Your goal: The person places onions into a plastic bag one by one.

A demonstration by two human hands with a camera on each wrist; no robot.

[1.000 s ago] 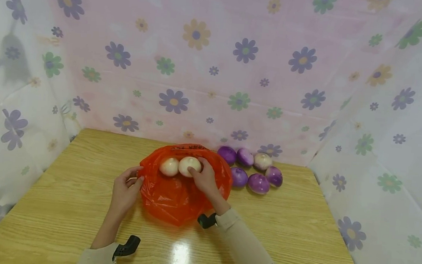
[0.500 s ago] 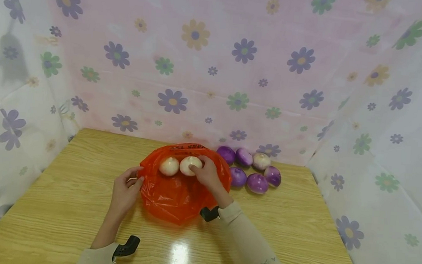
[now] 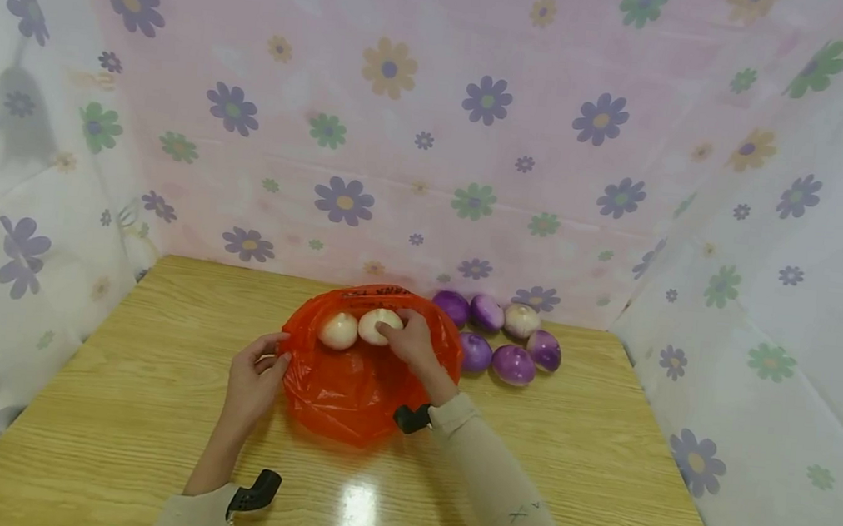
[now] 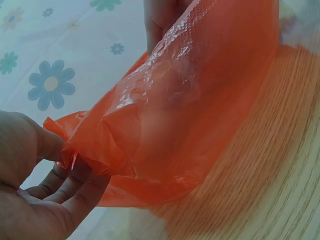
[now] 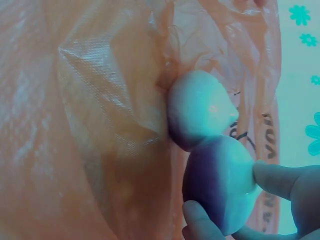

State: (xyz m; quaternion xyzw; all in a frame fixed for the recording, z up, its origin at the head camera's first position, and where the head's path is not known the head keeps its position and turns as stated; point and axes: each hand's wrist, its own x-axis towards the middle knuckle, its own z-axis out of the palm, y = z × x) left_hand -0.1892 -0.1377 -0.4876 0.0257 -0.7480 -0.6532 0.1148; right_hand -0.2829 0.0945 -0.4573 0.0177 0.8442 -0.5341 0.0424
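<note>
A red plastic bag (image 3: 337, 402) lies with its mouth spread on the wooden table. My left hand (image 3: 251, 386) pinches the bag's left edge between thumb and fingers; the bunched film (image 4: 75, 145) shows in the left wrist view. Over the bag's mouth, my right hand (image 3: 416, 348) holds a pale onion (image 3: 374, 326), thumb on one side and fingers on the other. A second pale onion (image 3: 338, 332) sits in the bag just left of it. In the right wrist view the held onion (image 5: 220, 180) touches the other onion (image 5: 200, 107).
Several purple onions (image 3: 514, 365) and one whitish onion (image 3: 522, 321) are grouped at the back right of the table (image 3: 585, 453), beside the bag. A flowered cloth (image 3: 429, 172) walls the back and both sides. Black camera mounts (image 3: 256, 491) sit on the wrists.
Both hands keep their holds. The right hand and its onion shift only slightly, and the view drifts a little; the onions beside the bag stay put.
</note>
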